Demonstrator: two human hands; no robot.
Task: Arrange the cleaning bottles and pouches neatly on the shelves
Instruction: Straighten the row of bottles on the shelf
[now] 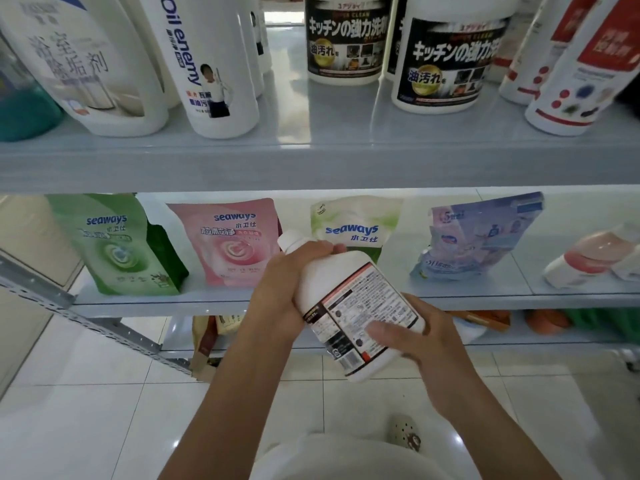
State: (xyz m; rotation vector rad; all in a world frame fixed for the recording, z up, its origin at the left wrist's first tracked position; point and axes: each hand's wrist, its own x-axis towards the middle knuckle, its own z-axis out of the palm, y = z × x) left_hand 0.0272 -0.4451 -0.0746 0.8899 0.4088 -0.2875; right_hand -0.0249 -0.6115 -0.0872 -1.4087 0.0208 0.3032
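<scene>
I hold a white cleaning bottle [349, 306] tilted in front of the middle shelf, its cap pointing up-left and its printed back label facing me. My left hand [280, 292] grips its upper body near the neck. My right hand [415, 337] wraps the lower end, thumb across the label. On the upper shelf [311, 157] stand two matching black-labelled bottles [346, 43] [450, 64]. The middle shelf [485, 299] carries a green pouch [114, 244], a pink pouch [232, 240], a white-green pouch [353, 223] and a blue pouch [478, 237].
White bottles [211, 64] and a teal bottle [20, 109] fill the upper shelf's left; red-and-white bottles [571, 71] lean at its right. Pink-capped items [595, 258] lie on the middle shelf's right. A lower shelf holds bags [214, 334]. White floor tiles [104, 393] lie below.
</scene>
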